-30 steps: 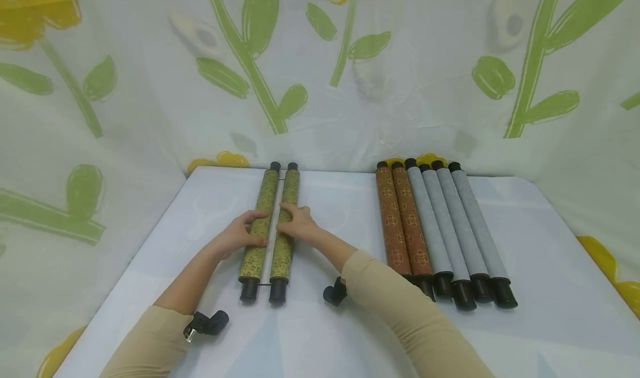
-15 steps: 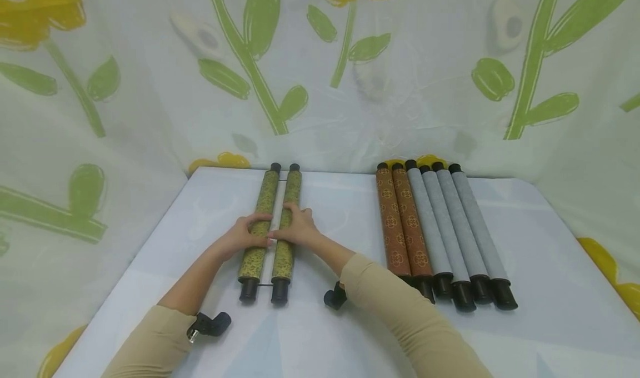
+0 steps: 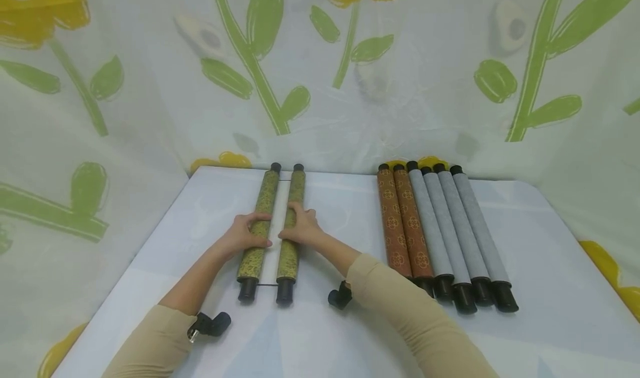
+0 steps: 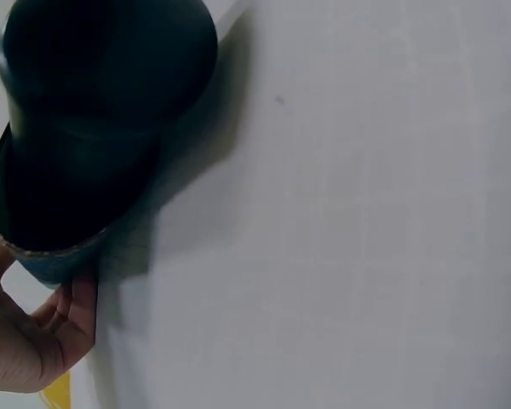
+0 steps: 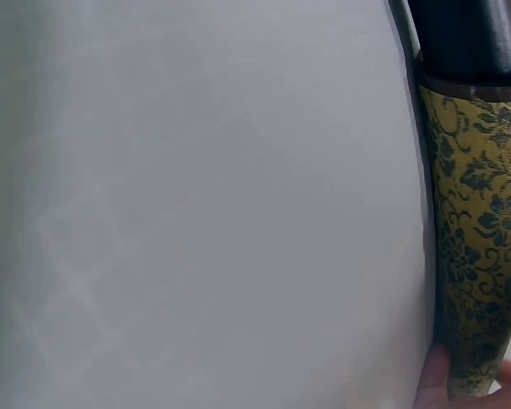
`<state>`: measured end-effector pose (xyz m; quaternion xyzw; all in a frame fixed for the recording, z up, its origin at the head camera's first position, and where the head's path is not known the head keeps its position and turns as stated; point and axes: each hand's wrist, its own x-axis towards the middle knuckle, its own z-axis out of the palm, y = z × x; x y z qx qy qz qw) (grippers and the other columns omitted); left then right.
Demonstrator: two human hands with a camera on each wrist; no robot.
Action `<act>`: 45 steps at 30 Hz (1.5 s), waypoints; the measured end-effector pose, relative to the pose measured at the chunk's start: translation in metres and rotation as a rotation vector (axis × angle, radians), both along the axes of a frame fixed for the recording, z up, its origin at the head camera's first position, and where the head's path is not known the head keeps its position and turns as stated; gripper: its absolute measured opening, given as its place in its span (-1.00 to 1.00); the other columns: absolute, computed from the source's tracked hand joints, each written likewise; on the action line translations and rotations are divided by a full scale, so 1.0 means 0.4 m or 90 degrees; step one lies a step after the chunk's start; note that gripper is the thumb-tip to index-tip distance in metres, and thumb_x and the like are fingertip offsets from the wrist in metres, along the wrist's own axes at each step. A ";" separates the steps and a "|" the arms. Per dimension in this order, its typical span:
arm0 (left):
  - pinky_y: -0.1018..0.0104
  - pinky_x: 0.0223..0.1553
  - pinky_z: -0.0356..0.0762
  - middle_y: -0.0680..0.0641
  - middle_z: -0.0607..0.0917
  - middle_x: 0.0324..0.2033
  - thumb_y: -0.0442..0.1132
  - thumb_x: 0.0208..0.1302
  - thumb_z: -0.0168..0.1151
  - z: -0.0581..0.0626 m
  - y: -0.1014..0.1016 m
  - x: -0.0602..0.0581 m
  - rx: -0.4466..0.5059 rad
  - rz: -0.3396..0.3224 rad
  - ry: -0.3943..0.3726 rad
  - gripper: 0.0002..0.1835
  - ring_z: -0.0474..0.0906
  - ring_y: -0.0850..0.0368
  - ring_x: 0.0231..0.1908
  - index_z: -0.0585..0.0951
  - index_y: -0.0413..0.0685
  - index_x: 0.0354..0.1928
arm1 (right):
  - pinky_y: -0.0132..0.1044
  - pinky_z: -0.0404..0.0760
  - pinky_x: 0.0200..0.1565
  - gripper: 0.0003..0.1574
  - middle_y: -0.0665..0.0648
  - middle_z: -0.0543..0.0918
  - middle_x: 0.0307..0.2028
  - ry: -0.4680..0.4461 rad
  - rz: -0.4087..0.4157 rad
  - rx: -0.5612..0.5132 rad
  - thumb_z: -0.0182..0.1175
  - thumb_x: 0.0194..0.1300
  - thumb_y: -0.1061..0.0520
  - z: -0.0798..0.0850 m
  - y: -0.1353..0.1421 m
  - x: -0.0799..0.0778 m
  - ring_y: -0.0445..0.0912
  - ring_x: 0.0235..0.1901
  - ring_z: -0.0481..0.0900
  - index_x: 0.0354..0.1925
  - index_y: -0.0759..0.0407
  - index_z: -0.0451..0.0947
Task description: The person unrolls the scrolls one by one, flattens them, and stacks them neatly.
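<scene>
A scroll with yellow-green patterned backing lies partly unrolled, its two rolls side by side with a strip of white paper (image 3: pixel 268 268) between them. My left hand (image 3: pixel 242 235) grips the left roll (image 3: pixel 252 262) around its middle, thumb on the inner side. On the right roll (image 3: pixel 287 263), my right hand (image 3: pixel 304 227) holds on at about the same height. Dark floral figures show on the right roll's cloth (image 5: pixel 481 204) in the right wrist view. Up close in the left wrist view, a black end knob (image 4: pixel 106 64) hides most of the left roll.
Right of my hands lie two brown scrolls (image 3: pixel 391 222) with gold flower figures. Several grey scrolls (image 3: pixel 462 222) lie beside them, all rolled up with black knobs. The white table (image 3: pixel 340 333) ends at a flower-printed curtain (image 3: pixel 400 111) behind.
My right hand has moved rightward with the right roll, so the gap between the rolls has grown and more white paper shows. The left hand has stayed nearly still on its roll.
</scene>
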<state>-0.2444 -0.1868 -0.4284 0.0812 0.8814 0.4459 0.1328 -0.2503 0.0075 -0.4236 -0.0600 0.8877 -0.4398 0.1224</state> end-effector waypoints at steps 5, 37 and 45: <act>-0.31 0.29 -0.08 -0.41 0.16 0.34 -0.28 -0.08 0.46 0.003 -0.001 0.004 0.003 -0.012 0.004 -0.22 -0.03 -0.37 0.36 0.39 -0.11 0.28 | 0.02 0.46 0.07 -0.02 0.42 0.21 0.16 -0.013 0.012 -0.011 0.32 0.06 0.06 0.004 0.010 0.003 0.17 0.05 0.37 0.41 -0.07 0.15; -0.16 0.11 0.35 -0.37 0.36 0.08 -0.31 0.05 0.30 -0.004 -0.016 0.014 -0.075 0.042 0.071 -0.34 0.32 -0.29 0.10 0.41 -0.09 0.27 | -0.01 0.52 0.02 0.03 0.42 0.20 0.18 -0.016 -0.043 0.004 0.48 -0.04 0.04 0.009 0.025 0.000 0.19 0.05 0.41 0.36 -0.03 0.21; -0.21 0.12 0.34 -0.44 0.29 0.21 -0.30 0.10 0.18 -0.006 -0.007 0.012 -0.103 0.048 0.057 -0.37 0.27 -0.35 0.18 0.38 -0.07 0.29 | 0.01 0.53 -0.02 -0.01 0.45 0.16 0.21 -0.029 -0.048 0.032 0.40 0.00 0.09 0.019 0.027 -0.001 0.22 0.04 0.39 0.38 -0.05 0.21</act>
